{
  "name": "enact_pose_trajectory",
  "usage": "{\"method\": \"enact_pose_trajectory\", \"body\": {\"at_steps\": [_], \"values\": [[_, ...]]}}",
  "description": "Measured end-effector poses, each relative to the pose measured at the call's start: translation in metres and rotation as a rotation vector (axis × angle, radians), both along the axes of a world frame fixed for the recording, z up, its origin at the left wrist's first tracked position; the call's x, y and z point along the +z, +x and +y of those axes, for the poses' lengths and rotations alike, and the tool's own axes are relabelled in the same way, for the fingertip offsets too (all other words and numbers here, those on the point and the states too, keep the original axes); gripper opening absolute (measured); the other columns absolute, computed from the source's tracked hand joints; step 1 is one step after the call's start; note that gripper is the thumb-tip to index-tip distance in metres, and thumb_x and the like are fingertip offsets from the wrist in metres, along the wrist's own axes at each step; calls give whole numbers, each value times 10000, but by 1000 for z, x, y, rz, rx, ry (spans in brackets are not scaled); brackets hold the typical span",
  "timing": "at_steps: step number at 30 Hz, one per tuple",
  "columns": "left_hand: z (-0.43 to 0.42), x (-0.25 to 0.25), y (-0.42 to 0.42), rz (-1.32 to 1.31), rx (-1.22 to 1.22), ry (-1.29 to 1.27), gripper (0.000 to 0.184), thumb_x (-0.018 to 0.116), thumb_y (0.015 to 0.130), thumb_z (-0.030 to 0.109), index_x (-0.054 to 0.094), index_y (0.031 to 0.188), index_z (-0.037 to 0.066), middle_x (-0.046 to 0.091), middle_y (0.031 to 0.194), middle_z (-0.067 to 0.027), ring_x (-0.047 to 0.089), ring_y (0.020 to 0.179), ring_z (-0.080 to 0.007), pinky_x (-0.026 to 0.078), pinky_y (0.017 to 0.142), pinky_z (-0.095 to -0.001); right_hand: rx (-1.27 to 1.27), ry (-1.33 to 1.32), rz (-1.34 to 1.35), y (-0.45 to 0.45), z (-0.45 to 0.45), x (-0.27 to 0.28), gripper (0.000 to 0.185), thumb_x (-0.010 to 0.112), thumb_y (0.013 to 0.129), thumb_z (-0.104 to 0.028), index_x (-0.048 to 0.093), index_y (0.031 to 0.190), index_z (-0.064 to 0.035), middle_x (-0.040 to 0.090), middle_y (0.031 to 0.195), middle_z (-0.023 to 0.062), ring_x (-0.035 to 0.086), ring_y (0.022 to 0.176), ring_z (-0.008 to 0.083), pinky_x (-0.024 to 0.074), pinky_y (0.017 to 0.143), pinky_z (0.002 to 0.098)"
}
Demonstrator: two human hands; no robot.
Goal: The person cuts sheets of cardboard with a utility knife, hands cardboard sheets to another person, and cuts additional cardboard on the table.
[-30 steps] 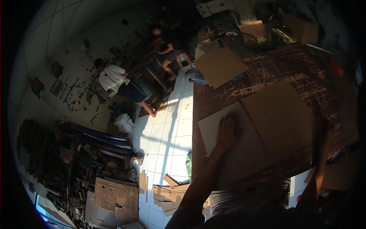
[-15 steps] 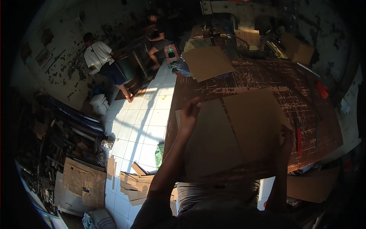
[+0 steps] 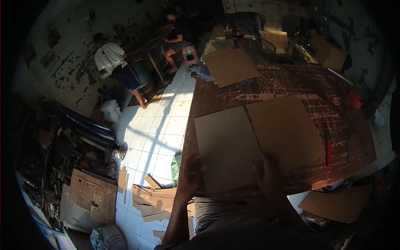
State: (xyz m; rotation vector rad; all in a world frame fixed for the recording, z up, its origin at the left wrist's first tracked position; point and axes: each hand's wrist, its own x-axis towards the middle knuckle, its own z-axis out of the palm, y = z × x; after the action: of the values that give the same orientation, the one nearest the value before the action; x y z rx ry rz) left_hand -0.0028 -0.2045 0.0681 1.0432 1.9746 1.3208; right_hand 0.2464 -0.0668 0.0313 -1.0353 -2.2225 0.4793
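A grey-brown cardboard sheet (image 3: 227, 146) lies at the near left of the scratched wooden table (image 3: 346, 160). My left hand (image 3: 192, 177) is closed at its lower left edge, thumb towards the sheet. On the opposite edge, my right hand (image 3: 268, 177) grips near the lower right corner, its fingers in shadow. Beside this sheet, to the right, rests a browner cardboard sheet (image 3: 287, 131), with a narrow gap between the two at the top. A red-handled cutter (image 3: 328, 154) lies just right of the brown sheet.
Stacked cardboard (image 3: 231, 66) sits at the table's far left corner. An orange-red object (image 3: 355, 99) is near the right edge. Cardboard offcuts (image 3: 156, 202) litter the tiled floor (image 3: 143, 143) at left. Two people are across the room, one beside a pink stool (image 3: 190, 57).
My left hand has come down from the sheet's top left to its lower left edge. My right hand has left the brown sheet's right side and moved left to the grey-brown sheet.
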Motion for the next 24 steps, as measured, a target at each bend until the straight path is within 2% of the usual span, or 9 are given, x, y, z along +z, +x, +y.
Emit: {"method": "enact_pose_trajectory", "body": {"at_steps": [2, 4, 5, 7, 11, 13, 16, 22, 24], "values": [[-1, -6, 7, 18, 2, 7, 615, 702, 976, 203, 431, 1521, 111, 554, 1444, -190, 565, 1327, -283, 493, 1031, -407, -7, 19, 8, 0, 1, 1, 528, 640, 969, -224, 475, 1428, -21, 566, 1306, 241, 516, 1221, 449, 422, 1052, 530], [3, -9, 10, 63, 10, 101, 670, 733, 959, 219, 404, 1531, 100, 630, 1312, -186, 625, 1208, -269, 522, 985, -389, 24, -48, 72, 0, 3, 3, 525, 642, 970, -222, 479, 1423, -14, 563, 1311, 237, 515, 1218, 450, 417, 1054, 538], [3, -8, 10, 60, 7, 107, 670, 733, 959, 219, 404, 1531, 100, 630, 1312, -186, 625, 1208, -269, 522, 985, -389, 22, -42, 70, 1, 4, 4, 525, 642, 970, -222, 479, 1423, -14, 563, 1311, 237, 515, 1218, 450, 417, 1054, 538], [5, 0, 11, -71, 21, 64, 622, 696, 976, 200, 423, 1520, 73, 561, 1444, -171, 549, 1342, -276, 489, 1021, -403, 23, -121, 108, 2, 4, 7, 516, 666, 965, -217, 496, 1412, -25, 578, 1271, 227, 539, 1201, 408, 440, 1035, 510], [3, -6, -8, -226, 21, 116, 659, 692, 971, 258, 412, 1512, 7, 568, 1438, -174, 556, 1327, -287, 476, 1036, -401, 1, -303, 224, 2, 10, 9, 509, 698, 952, -200, 514, 1401, -45, 599, 1215, 198, 581, 1143, 339, 471, 999, 456], [2, 0, -13, -500, 11, 214, 621, 673, 987, 216, 408, 1520, 42, 630, 1321, -184, 610, 1229, -232, 510, 987, -368, 4, -391, 269, 2, 15, 10, 518, 724, 940, -181, 519, 1397, -54, 607, 1169, 167, 610, 1066, 271, 506, 930, 398], [-2, 0, -20, -648, 58, 152, 575, 658, 990, 217, 455, 1485, 5, 666, 1264, -147, 634, 1169, -200, 510, 940, -325, -20, -413, 337, 2, 21, 4, 521, 728, 938, -161, 515, 1399, -44, 612, 1135, 126, 614, 1008, 217, 521, 873, 364], [-7, -26, -33, -847, -18, 246, 458, 641, 993, 173, 551, 1393, -32, 691, 1146, -92, 655, 1049, -168, 507, 865, -307, -17, -613, 451, 6, 30, 9, 583, 784, 890, -142, 515, 1396, -31, 623, 1041, 52, 605, 983, 146, 521, 875, 330], [-8, -31, -33, -883, -43, 253, 443, 635, 996, 165, 554, 1390, -18, 676, 1172, -92, 643, 1080, -175, 506, 893, -319, -19, -658, 482, 4, 24, 24, 582, 796, 880, -143, 528, 1383, -27, 629, 1041, 51, 607, 989, 149, 521, 885, 328]]}}
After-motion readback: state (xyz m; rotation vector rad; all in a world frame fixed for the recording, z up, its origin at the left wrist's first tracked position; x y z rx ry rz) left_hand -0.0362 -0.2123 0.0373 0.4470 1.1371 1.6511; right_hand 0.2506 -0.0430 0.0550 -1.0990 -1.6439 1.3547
